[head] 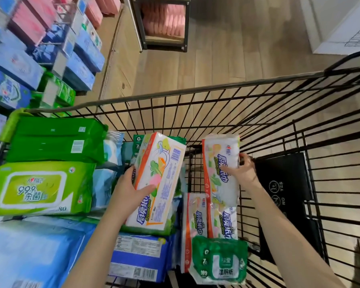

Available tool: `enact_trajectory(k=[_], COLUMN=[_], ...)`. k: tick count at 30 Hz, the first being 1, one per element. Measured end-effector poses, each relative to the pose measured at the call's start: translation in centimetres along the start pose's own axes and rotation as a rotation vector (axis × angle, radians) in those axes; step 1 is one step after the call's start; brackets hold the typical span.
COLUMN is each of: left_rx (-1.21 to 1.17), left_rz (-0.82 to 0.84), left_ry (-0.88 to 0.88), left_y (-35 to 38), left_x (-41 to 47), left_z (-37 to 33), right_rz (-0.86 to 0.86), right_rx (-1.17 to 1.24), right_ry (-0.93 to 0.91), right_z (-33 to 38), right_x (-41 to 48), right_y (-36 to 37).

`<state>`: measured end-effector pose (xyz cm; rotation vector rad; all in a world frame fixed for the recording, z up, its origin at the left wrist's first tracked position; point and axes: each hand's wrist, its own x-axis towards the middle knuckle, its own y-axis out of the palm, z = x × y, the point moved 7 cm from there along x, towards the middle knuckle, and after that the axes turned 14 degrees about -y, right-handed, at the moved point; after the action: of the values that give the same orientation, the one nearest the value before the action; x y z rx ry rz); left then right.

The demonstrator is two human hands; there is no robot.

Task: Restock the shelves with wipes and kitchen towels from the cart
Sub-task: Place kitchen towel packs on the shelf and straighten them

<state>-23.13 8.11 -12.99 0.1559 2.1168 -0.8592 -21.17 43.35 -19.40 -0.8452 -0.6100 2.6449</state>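
Observation:
Inside the black wire cart (pixel 216 88), my left hand (pixel 129 190) grips a white and orange kitchen towel pack (pixel 160 173), tilted above the pile. My right hand (pixel 242 170) holds a second kitchen towel pack (pixel 219 163) upright against the cart's inner divider. Two more kitchen towel packs (pixel 208 221) stand below it. A green wipes pack (pixel 219 260) lies in front of them. Large green wipes packs (pixel 42 188) and blue packs (pixel 35 250) fill the cart's left side.
The shelves (pixel 56 50) at upper left carry blue, green and pink packs. A dark rack (pixel 164 23) with pink packs stands on the wooden floor beyond the cart. The cart's black child-seat flap (pixel 283 183) is to the right of my right hand.

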Motion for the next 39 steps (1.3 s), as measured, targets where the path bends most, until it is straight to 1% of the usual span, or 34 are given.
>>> enact_trajectory(k=[3,6,9,11,13,16,18,20,24,27,29,32,36,39], left_rx=[-0.005,0.003,-0.008,-0.012,-0.022,-0.027,-0.019,-0.011,-0.036,-0.026,-0.042,-0.052,-0.100,-0.167], left_rz=[-0.002,0.002,0.007,0.022,0.040,0.026,-0.027,-0.088,-0.187,-0.282,-0.329,-0.391,-0.483,-0.547], left_ry=[-0.004,0.002,0.006,-0.005,-0.028,-0.020,0.004,0.035,0.108,0.145,0.153,0.132,0.168,0.217], left_y=[0.0,0.2,0.2,0.1,0.0,-0.3,-0.9,-1.6,-3.6,-5.7,-7.2,-9.6,-13.3,-16.1], left_x=[0.2,0.3,0.2,0.0,-0.2,-0.9,-1.6,-2.6,-5.3,-8.2,-9.9,-12.7,-17.1,-21.1], left_z=[0.1,0.1,-0.1,-0.2,-0.2,-0.6,-1.1,-1.5,-1.9,-2.0,-1.6,-0.5,0.3,1.3], right_rz=[0.065,0.053,-0.006,0.006,0.004,-0.072,-0.066,-0.046,-0.038,-0.023,-0.013,0.009,0.029,0.029], right_rx=[0.050,0.049,0.025,0.048,-0.015,-0.137,-0.176,-0.167,-0.256,-0.194,-0.196,-0.134,-0.020,0.031], right_ry=[-0.027,-0.047,-0.019,-0.020,-0.046,-0.122,-0.140,-0.168,-0.309,-0.360,-0.417,-0.472,-0.556,-0.657], right_z=[-0.5,-0.6,0.4,1.0,2.6,3.3,4.5,5.7,8.9,10.8,12.5,15.3,19.3,22.6], right_x=[-0.9,-1.5,-2.5,-3.3,-4.7,-5.2,-5.8,-6.6,-8.3,-9.7,-11.0,-13.2,-17.3,-21.3], right_y=[0.2,0.6,1.0,1.3,0.7,-0.7,-1.1,-1.2,-1.6,-1.8,-2.0,-2.2,-2.5,-2.5])
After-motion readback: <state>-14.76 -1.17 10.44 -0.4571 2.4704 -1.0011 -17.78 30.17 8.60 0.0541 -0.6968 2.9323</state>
